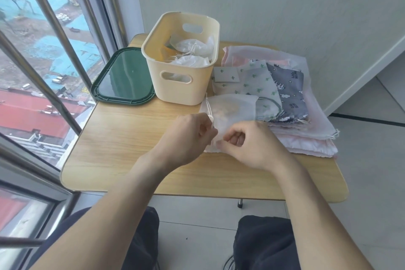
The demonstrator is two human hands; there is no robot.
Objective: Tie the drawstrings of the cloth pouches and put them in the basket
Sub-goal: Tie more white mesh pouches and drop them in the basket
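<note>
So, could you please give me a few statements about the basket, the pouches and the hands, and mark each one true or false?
1. The cream plastic basket already holds white cloth pouches. True.
2. The dark green plastic lid covers the basket. False: it lies on the wooden table, to the basket's left.
3. Both hands, left hand and right hand, work at the sheer white pouch on the table. True.
4. The grey pouch with cartoon prints lies inside the basket. False: it lies on the stack of pouches right of the basket.
</note>
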